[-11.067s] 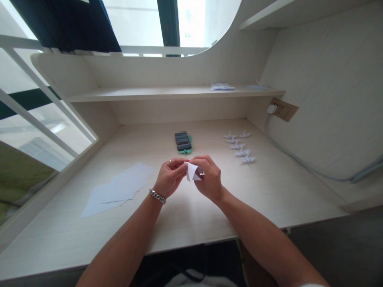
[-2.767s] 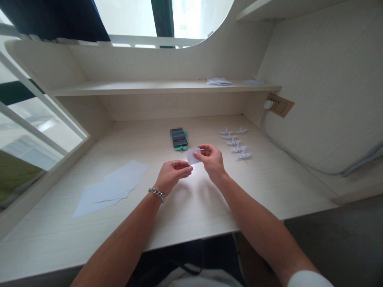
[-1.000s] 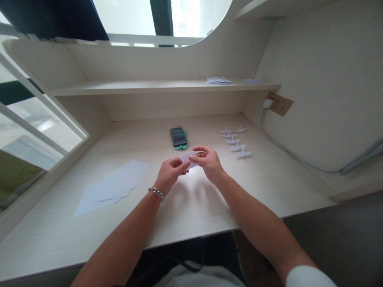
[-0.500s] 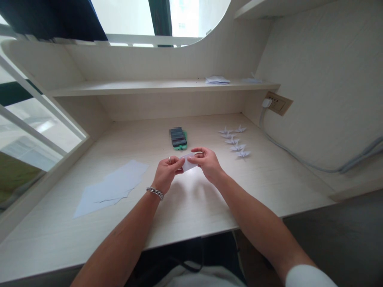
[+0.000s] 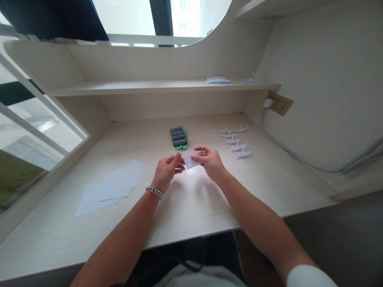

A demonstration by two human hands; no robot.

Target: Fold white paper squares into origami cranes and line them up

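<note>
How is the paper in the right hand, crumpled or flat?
Flat: the paper, in the right hand, shows a smooth face and straight edges. Hidden layers: cannot tell.

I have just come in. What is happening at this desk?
A person's right hand holds a small white piece of paper above a pale wooden desk. The left hand is at its left edge; whether it touches is unclear. Six white folded-paper cranes are on the right, white paper sheets lie on the left, and a dark device with green edges lies beyond the hands.
</note>
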